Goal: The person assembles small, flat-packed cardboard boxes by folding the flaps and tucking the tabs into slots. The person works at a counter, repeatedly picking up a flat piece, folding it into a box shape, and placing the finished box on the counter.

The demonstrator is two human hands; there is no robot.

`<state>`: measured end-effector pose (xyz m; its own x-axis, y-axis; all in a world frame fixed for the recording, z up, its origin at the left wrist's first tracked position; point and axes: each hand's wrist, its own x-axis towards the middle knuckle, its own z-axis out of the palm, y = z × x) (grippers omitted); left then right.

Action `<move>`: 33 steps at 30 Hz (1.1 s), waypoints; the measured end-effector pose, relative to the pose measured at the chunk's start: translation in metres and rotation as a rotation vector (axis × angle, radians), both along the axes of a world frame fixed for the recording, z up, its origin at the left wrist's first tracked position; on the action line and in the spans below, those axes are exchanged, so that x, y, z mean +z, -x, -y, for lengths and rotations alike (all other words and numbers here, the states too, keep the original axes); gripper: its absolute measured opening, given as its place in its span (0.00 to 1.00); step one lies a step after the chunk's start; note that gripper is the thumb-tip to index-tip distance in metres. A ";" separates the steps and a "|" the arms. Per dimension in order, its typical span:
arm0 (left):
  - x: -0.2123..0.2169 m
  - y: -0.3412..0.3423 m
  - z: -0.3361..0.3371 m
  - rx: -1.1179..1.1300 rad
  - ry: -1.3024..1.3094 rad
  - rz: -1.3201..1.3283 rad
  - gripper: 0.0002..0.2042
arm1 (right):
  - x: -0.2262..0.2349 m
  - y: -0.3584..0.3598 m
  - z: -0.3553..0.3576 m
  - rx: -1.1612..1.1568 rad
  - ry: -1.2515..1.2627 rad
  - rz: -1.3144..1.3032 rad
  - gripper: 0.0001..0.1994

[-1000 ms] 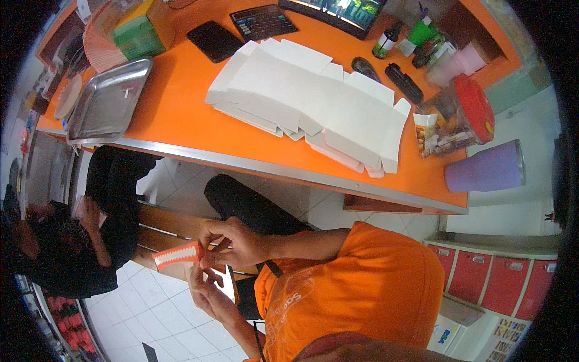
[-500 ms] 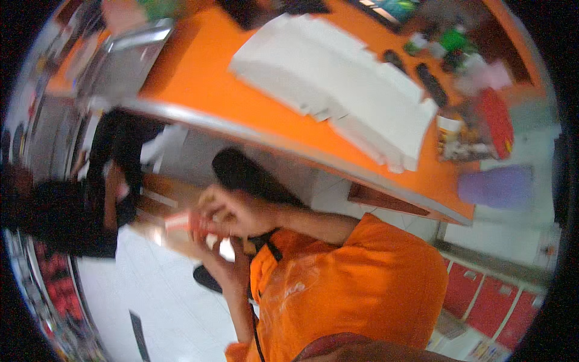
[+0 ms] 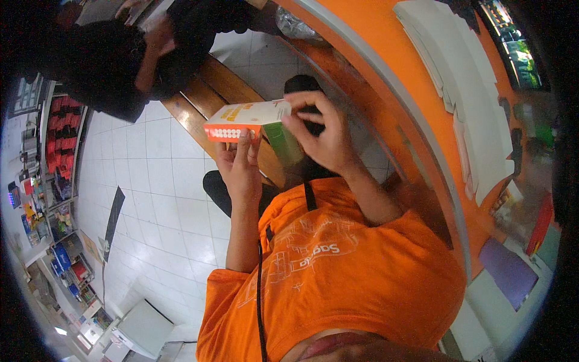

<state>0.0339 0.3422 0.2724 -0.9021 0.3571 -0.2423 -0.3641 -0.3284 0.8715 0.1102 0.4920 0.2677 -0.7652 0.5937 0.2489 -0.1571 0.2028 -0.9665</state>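
A small carton box (image 3: pixel 250 113) is up in front of me, with a white top face, an orange side bearing rows of white dots, and green at its right end. My left hand (image 3: pixel 241 172) grips it from below, with the thumb pressed on the orange side. At the box's right end, my right hand (image 3: pixel 329 133) has its thumb and index finger bent round the edge in a pinch. Part of the green end is hidden by these fingers.
On the orange table (image 3: pixel 416 72) at the right lies a stack of flat white card pieces (image 3: pixel 458 78). A screen (image 3: pixel 512 48) and a purple item (image 3: pixel 509 271) are farther right. Past the box are a wooden bench (image 3: pixel 226 78) and a person in black (image 3: pixel 108 66).
My view has swung round, moving the table to the right side. Blurred and close together before, my hands are now apart at the box, which shows as a full, squared shape.
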 end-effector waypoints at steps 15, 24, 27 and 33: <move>0.059 -0.021 0.013 -0.539 0.241 -0.418 0.20 | -0.029 0.000 -0.005 -0.065 -0.134 0.197 0.27; 0.029 0.042 0.045 -0.362 0.235 -0.615 0.39 | -0.087 -0.044 0.020 0.245 0.115 0.214 0.30; 0.012 0.026 0.039 -0.401 0.299 -0.676 0.43 | -0.077 -0.069 0.024 0.540 -0.154 0.423 0.23; -0.008 0.006 0.062 -0.330 0.370 -0.500 0.40 | -0.011 -0.074 0.003 0.923 0.007 0.307 0.35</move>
